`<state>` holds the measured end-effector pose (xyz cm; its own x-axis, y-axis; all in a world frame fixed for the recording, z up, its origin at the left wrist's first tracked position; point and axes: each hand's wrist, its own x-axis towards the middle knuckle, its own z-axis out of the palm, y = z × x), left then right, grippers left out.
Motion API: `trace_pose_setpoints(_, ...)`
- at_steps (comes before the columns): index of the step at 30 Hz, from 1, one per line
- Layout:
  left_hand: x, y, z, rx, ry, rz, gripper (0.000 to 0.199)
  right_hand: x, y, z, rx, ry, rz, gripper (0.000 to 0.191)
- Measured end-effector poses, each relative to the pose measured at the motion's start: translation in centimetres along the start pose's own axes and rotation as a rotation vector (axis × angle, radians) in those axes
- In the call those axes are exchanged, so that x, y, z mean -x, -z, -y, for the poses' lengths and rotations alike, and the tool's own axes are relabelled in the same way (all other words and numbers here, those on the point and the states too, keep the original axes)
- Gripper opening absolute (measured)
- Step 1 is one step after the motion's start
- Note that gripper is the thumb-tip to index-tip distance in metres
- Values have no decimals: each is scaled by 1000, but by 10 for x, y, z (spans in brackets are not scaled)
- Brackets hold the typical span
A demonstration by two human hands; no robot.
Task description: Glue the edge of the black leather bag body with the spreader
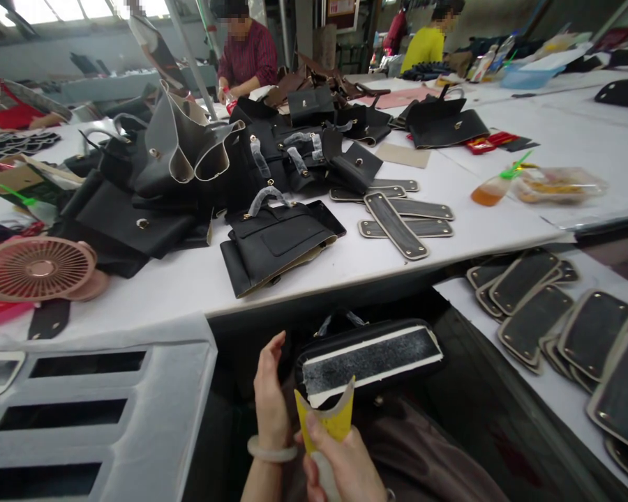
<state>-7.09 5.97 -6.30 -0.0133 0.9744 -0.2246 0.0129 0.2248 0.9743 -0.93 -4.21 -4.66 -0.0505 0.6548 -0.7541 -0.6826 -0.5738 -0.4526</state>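
Note:
A black bag [369, 359] lies on its side on the lap, its base turned up, showing a dark panel framed by pale strips. My right hand [345, 457] is closed around a yellow tool [335, 420] with a notched, curved front edge and a pale lower part; the tool's tip is at the near left end of the base. To the left of the bag, my left hand [272, 394] is raised with its fingers extended and nothing visible in it. A pale bangle circles that wrist.
Black bags [280, 240] and studded panels [395, 226] cover part of the white table [481, 240]. More panels [536, 317] are piled at right. A pink fan [38, 268] stands left, above a sheet with dark strips [157, 404]. People work behind the table.

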Motion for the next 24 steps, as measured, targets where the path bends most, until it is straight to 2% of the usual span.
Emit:
trace_pose_setpoints(3,1,-7,-27,-207,-312,330,50,-6,5,-8,40,40,-26,73)
trace_pose_setpoints(5,2,-14,-36,-297,-407,430,51,-7,7,-9,39,40,-14,70)
trace_pose_setpoints(12,5,-19,-30,-288,-407,386,52,-3,10,4,39,-38,58,72)
trace_pose_setpoints(24,11,-24,-39,-302,-331,329,52,-4,21,14,143,-121,145,74)
